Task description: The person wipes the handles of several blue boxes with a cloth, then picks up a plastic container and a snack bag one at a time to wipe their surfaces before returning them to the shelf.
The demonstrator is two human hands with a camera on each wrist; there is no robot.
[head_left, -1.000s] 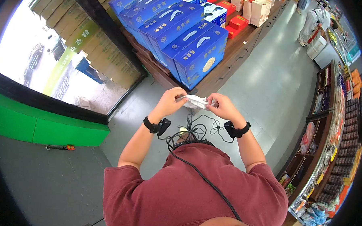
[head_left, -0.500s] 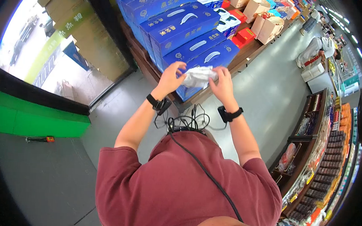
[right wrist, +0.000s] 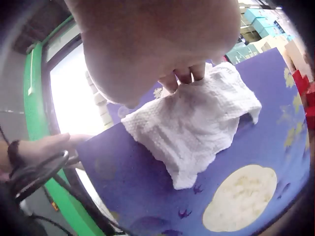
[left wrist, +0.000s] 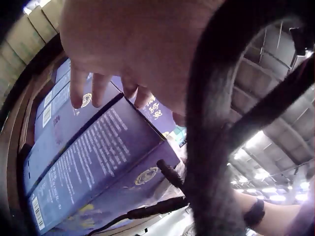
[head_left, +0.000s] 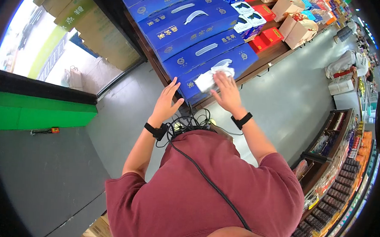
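My right hand presses a crumpled white cloth onto the top of the nearest blue gift box, its fingers fairly straight. In the right wrist view the textured cloth drapes over the box's edge and down its front, above an oval food picture. My left hand is at the box's left end, fingers extended and holding nothing. The left wrist view has its fingers over the end of the blue boxes, overlapping the top edge.
More blue boxes with white handles line the dark wooden display stand. Red boxes and paper bags stand farther right. Black cables hang in front of the body. Shelves of packaged goods line the right side.
Both hands held the cloth between them earlier. The left hand has let go and moved left; the right has brought the cloth onto the box top. The view has shifted towards the boxes.
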